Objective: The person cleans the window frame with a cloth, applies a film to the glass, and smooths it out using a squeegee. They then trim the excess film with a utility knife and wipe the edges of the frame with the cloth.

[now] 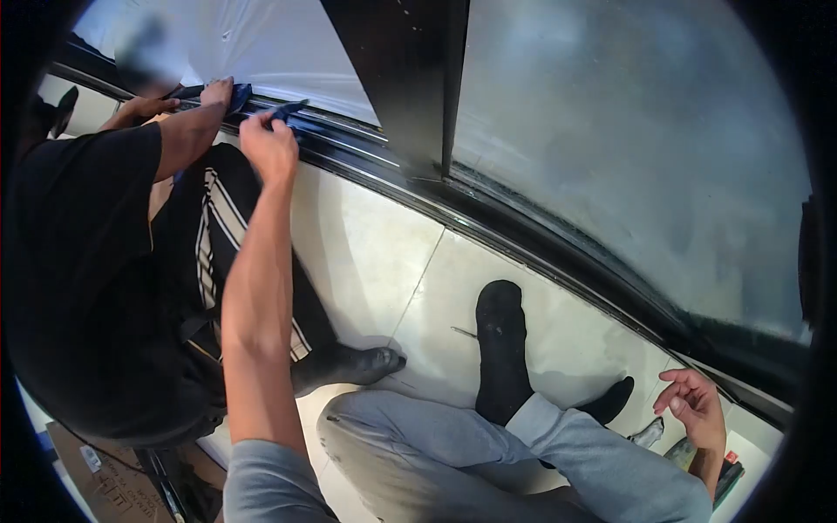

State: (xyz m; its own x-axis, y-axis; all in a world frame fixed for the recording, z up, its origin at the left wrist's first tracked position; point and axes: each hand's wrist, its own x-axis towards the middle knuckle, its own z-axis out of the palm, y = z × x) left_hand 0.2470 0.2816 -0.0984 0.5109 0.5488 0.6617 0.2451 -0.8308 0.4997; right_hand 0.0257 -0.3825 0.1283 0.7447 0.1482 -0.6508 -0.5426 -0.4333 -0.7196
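My left hand (270,146) is at the black window track (349,144), its fingers pinched on a dark blue strip (290,110) that lies along the rail. To its left, a co-worker's hand (218,92) presses near another dark blue piece (239,98) on the same track, and the co-worker's other hand (150,108) rests farther left. My right hand (693,405) hangs at the lower right, fingers apart and slightly curled, with nothing in it.
A co-worker in black (87,261) sits close at the left. Frosted glass (628,157) rises behind the black frame. Cardboard (105,479) lies at the lower left. A green and red object (729,471) and a small silvery item (648,433) are by my right hand.
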